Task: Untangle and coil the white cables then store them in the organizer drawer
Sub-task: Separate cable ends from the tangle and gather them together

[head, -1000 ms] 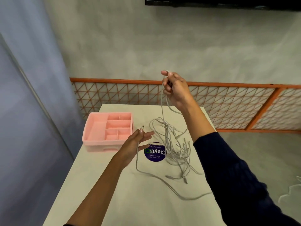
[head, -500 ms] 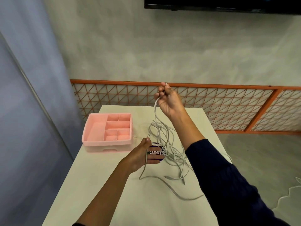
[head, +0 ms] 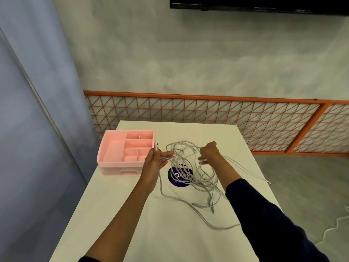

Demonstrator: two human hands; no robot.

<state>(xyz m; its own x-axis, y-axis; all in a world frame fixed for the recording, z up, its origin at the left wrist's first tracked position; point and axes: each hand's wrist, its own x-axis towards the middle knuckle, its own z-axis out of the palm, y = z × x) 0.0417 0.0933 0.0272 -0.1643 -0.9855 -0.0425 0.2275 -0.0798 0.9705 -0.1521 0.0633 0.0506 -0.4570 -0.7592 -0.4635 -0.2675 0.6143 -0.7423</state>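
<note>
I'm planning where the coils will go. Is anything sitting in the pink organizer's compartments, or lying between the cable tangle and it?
Nothing visible does. The pink organizer shows bare compartments, and only the left hand, pinching a cable end, sits between it and the white cables. The cables themselves are still tangled, with the right hand gripping strands.

Two bare forearms reach in from the lower edge. The right arm wears a dark navy long sleeve (head: 268, 220) of soft, unmarked fabric, pushed up to mid-forearm. The left arm is bare to the elbow, a dark sleeve edge (head: 85, 259) just showing. No rings, watch or gloves visible.
</note>
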